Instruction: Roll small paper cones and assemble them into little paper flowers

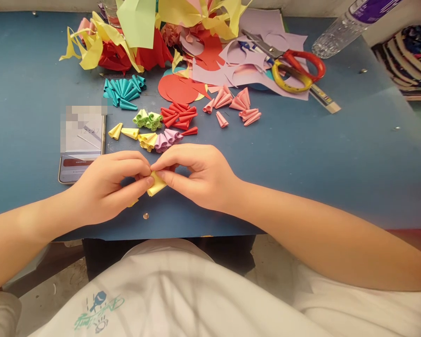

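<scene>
One yellow paper roll (156, 185), just inside the desk's (319, 154) near edge, left of its middle. Left hand (107, 187) pinches it thumb-to-fingers; right hand (199, 175) pinches it from the other side. Fingertips nearly meet.

Readable text: phone (81, 161), toward the left edge, shows a faint 12:27; upper screen pixelated, rest too small. Bottle (337, 37) at the far right corner has a purple label (375, 9) with white marks, cut off by frame. Shirt (182, 290) print is script, can't make it out. Labelled strip (325, 99) beside the scissors (274, 51): print too small.

Room: phone sits just beyond left hand, contact unclear. Yellow cones (148, 140) and purple cones (168, 139) just past the fingers; green cones (147, 120), red cones (178, 115), teal cones (121, 91), pink cones (243, 99) further toward the far edge. Widest bare stretch: pink cones to right edge. Scissors on lilac offcuts (252, 75); crumpled yellow and red paper (152, 51) along the far edge.

Surface: matte blue, metal studs (146, 216). Pale wall (323, 7) behind, pale floor (47, 299) below near edge.
</scene>
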`<action>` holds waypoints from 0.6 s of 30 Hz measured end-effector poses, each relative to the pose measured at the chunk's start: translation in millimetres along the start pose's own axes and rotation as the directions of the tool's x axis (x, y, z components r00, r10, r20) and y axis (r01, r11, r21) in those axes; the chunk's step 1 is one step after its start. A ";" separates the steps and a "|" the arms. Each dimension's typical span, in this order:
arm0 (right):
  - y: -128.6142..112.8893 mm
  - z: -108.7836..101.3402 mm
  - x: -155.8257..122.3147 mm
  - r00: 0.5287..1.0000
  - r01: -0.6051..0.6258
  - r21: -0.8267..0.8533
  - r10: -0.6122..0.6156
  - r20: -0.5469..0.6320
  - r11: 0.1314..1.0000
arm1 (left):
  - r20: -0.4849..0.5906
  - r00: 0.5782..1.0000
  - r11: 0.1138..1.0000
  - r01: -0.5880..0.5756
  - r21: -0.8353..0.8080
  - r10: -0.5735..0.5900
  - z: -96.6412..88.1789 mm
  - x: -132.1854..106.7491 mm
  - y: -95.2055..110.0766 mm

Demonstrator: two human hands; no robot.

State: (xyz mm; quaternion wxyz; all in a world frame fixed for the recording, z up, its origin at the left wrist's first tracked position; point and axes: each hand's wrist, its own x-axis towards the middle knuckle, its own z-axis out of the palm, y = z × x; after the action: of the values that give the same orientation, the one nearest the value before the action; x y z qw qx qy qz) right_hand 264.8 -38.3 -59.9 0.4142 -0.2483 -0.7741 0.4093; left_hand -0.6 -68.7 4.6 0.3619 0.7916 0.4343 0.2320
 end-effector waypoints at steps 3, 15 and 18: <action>-3.4 0.8 -0.1 1.000 0.000 0.011 0.000 -0.020 1.000 | -0.003 0.999 0.999 -0.038 0.012 0.038 1.0 0.4 -9.4; 7.5 0.9 5.0 0.976 0.207 0.181 -0.191 -0.105 0.961 | 0.002 0.997 0.997 -0.076 -0.003 0.076 -0.2 1.1 -12.2; 7.1 1.7 5.6 0.985 0.159 0.194 -0.142 -0.100 0.968 | 0.006 0.997 0.997 -0.080 0.003 0.080 -1.6 1.5 -14.1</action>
State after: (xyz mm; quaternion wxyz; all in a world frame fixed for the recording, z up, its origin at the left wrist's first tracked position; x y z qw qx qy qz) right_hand 260.7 -31.0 -63.9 0.4998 -0.1629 -0.7271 0.4417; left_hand -8.2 -61.8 -5.2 0.3522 0.8095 0.4017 0.2435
